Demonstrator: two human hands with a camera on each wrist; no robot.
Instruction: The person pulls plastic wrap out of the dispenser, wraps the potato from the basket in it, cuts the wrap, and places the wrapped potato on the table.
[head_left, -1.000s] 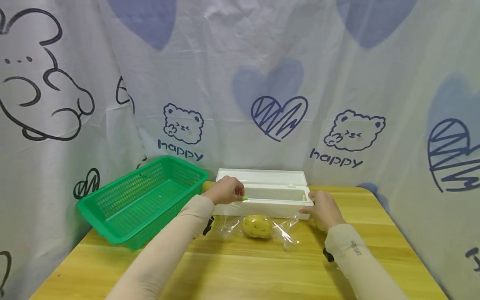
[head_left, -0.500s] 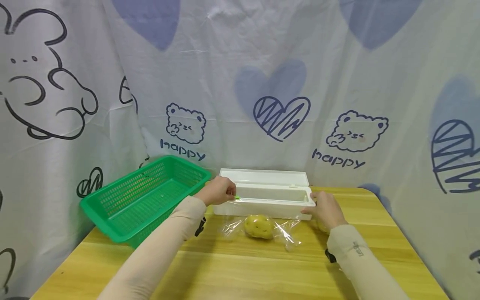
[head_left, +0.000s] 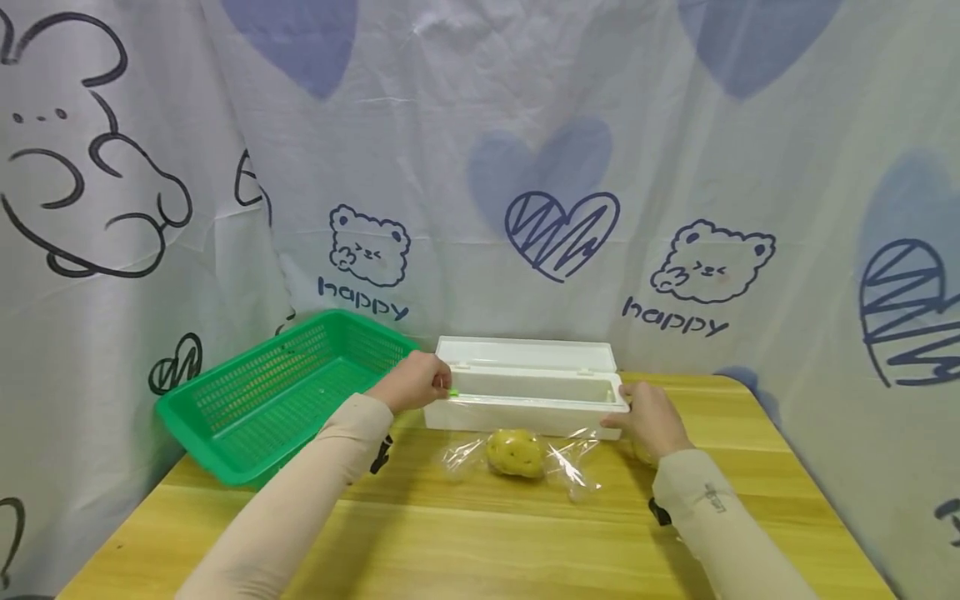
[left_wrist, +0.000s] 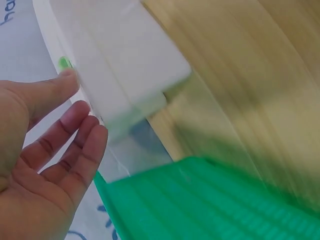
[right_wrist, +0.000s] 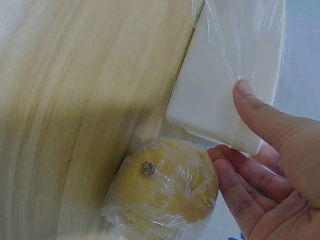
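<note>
A long white cling film dispenser (head_left: 525, 417) stands at the back of the table with its lid (head_left: 525, 353) raised. At its left end my left hand (head_left: 416, 381) pinches the small green slide cutter (left_wrist: 64, 63) on the front rim, thumb on top. My right hand (head_left: 651, 417) grips the box's right end, thumb on the front face (right_wrist: 215, 80). In front lies a yellow potato (head_left: 516, 453) with clear cling film (head_left: 572, 468) spread over it and to both sides. A film-wrapped yellow round item (right_wrist: 162, 187) with a dark scar sits beside my right fingers, mostly hidden in the head view.
A green plastic basket (head_left: 225, 467) stands at the left of the wooden table (head_left: 510, 542), close to my left forearm. A patterned white curtain (head_left: 465, 292) hangs right behind the box.
My left hand has slid leftward along the front rim with the green cutter, from near the box's middle to its left end. My right hand stays on the right end.
</note>
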